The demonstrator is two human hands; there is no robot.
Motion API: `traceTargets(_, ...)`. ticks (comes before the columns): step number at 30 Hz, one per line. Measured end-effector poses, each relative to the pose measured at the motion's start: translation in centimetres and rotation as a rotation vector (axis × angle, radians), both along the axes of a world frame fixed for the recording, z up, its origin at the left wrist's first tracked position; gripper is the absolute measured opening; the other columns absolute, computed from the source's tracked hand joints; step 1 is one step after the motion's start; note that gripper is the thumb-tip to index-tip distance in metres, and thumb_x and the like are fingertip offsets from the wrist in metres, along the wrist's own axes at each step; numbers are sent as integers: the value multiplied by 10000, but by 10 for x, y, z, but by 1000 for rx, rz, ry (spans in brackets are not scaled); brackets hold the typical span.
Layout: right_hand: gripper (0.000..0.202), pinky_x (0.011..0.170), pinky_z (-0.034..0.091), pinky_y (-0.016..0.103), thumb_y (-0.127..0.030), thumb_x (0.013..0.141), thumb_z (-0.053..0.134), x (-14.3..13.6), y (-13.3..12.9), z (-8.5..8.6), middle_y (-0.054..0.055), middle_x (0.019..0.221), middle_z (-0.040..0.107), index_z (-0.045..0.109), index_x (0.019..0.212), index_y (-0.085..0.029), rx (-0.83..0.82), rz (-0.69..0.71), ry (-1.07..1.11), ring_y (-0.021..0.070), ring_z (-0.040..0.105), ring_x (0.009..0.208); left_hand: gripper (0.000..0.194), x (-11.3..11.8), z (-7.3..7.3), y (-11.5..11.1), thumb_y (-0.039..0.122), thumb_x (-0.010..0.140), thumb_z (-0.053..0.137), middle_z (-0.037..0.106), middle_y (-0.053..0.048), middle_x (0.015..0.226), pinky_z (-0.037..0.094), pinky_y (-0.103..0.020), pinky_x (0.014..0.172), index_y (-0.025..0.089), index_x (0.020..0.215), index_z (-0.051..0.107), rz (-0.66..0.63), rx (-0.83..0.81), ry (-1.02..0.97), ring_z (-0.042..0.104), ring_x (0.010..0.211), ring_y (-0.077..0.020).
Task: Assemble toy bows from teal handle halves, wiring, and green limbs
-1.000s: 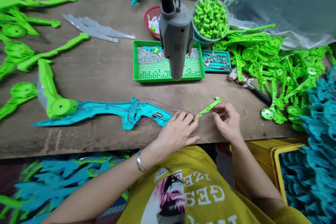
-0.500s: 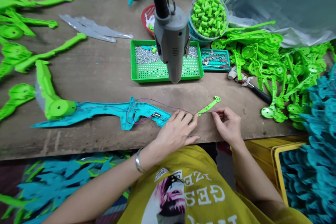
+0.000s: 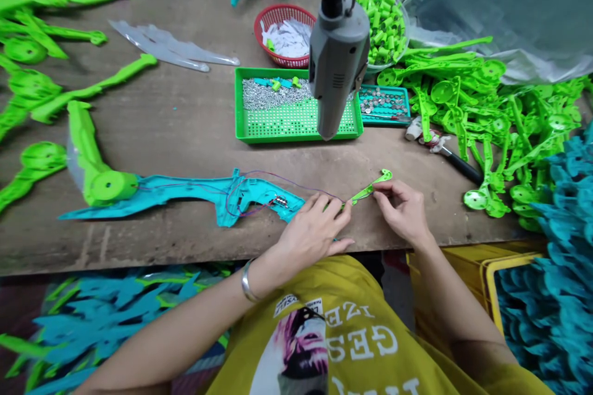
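A long teal plastic toy part (image 3: 185,192), shaped like a bow or sword half, lies along the table. Thin red and blue wires (image 3: 259,173) run over it, past a small metal spring (image 3: 280,201). My left hand (image 3: 317,222) is closed over its right end, fingers on top and thumb on the near side, hiding that end. From under the fingertips a narrow bright green arm (image 3: 364,192) points up and right. My right hand (image 3: 401,207) pinches a thin wire against the green arm's far half; its tip is hidden by the fingers.
A grey electric screwdriver (image 3: 338,68) hangs over a green screw tray (image 3: 296,136). Behind stand a red basket (image 3: 285,9) and a tub of green caps (image 3: 382,24). Green parts (image 3: 463,105) and a black-handled tool (image 3: 461,163) lie right; a yellow crate (image 3: 486,265) stands below.
My right hand has brought the wire up against the green arm, its fingers now touching it. My left hand stays in place. The hanging screwdriver has swung to the right, uncovering the red basket.
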State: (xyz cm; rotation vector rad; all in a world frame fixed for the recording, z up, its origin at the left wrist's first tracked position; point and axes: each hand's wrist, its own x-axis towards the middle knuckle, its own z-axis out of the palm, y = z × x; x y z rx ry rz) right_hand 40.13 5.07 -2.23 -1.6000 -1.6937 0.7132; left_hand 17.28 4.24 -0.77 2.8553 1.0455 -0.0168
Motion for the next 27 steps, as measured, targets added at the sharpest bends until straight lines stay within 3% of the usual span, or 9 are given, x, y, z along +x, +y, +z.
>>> traceTargets(3,172,839,559,348,-177,908,594,3,0,-2,50,923,757,755,947,-223,34,42,20,179,712,864,683,0,0,0,606,945,541,590,-124,1123,384,-414,937,122,1424,504,4,-4,-7,525,1045,-299)
traceTargets(8,179,824,542,350,-217,947,563,7,-4,3,64,988,716,732,1005,-229,41,24,-12,183,685,912,701,0,0,-1,607,938,555,586,-127,1138,387,-413,941,123,1439,487,11,-19,1,524,1060,-298)
traceTargets(13,113,765,491,370,-265,866,660,10,-21,11,42,881,696,648,968,-216,45,104,-226,199,645,803,694,0,-1,0,607,944,545,586,-126,1129,388,-419,934,122,1437,489,8,-19,-3,525,1054,-299)
traceTargets(16,29,787,461,384,-243,895,630,9,-26,9,33,851,721,643,908,-220,86,109,-319,205,649,806,696,0,0,0,608,944,542,588,-130,1132,386,-417,934,113,1431,494,2,-19,0,525,1051,-298)
traceTargets(27,118,650,536,303,-177,864,576,-8,-2,4,29,774,682,681,832,-221,68,-29,-214,156,632,649,684,1,5,0,600,942,551,592,-126,1128,392,-414,935,117,1423,500,6,-32,14,529,1051,-298)
